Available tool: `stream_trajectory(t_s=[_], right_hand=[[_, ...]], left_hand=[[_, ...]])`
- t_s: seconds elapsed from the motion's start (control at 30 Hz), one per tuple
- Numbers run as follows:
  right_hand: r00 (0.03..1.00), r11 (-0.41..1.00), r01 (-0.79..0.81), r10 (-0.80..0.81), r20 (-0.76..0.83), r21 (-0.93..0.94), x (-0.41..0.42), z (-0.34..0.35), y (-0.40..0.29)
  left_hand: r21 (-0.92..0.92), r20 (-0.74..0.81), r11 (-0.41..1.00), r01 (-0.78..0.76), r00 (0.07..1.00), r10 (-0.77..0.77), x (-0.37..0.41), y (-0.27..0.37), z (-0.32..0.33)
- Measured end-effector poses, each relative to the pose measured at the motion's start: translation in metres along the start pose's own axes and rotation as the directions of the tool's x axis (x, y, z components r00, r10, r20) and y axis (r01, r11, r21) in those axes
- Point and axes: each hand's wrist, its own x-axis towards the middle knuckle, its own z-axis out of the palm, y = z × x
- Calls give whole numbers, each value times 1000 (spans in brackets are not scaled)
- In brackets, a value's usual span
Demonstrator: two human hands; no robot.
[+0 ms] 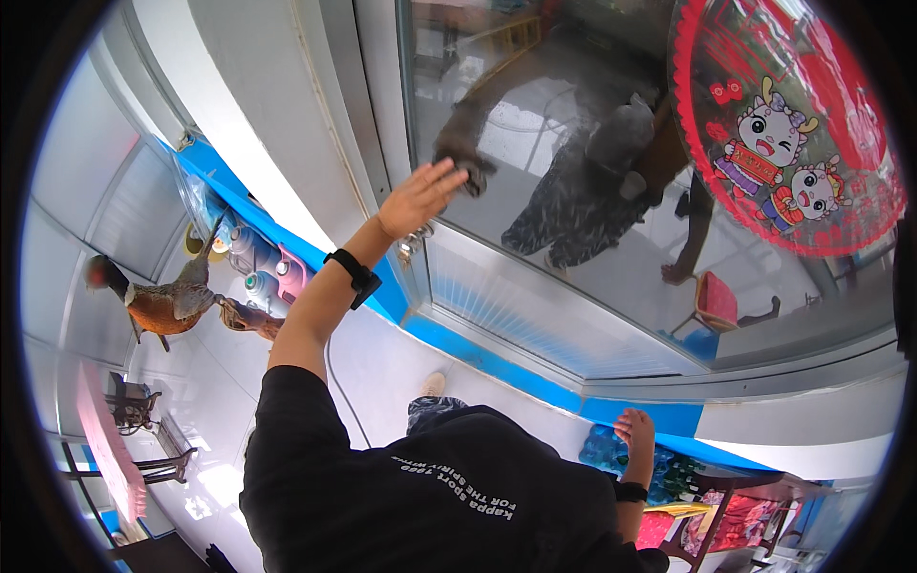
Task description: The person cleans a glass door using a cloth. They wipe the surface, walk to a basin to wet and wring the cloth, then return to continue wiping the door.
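Note:
My left hand (423, 199) is raised to the glass pane (501, 208) of a metal-framed door, its fingers stretched out and slightly apart. Nothing shows in it; whether the fingertips touch the glass I cannot tell. Just below that hand, keys (410, 247) hang at the door's lock. A dark reflection of my arm and body fills much of the pane. A round red-edged decal (788, 136) with two cartoon dragons is on the glass at the upper right. My right hand (635, 430) hangs by my side with loosely bent fingers, and no object is visible in it.
To the left, a mounted pheasant (168, 304) stands on a wooden perch (247, 319), near several drinking bottles (265, 286). A pink-covered table (114, 444) is farther left. A cable (345, 390) runs along the floor. Packed water bottles (602, 448) and a wooden bench (709, 533) lie to the right.

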Motion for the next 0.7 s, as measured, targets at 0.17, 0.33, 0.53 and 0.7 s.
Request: stream_trajectory(t_s=[0.17,0.33,0.53,0.7], right_hand=[[999,1000,20,-19,-36,18,-1,-4,-2],[999,997,31,-29,-31,69,-1,3,4],[999,998,22,-20,-29,54,-9,24,2],[998,996,47,-50,43,71,3,44,-14]], left_hand=[[149,-607,890,432,750,-262,109,-30,-63],[98,-610,930,354,759,-225,157,-14,-56],[-96,-515,995,26,854,-72,178,58,-12],[-96,-192,940,-327,933,305,180,131,35]])
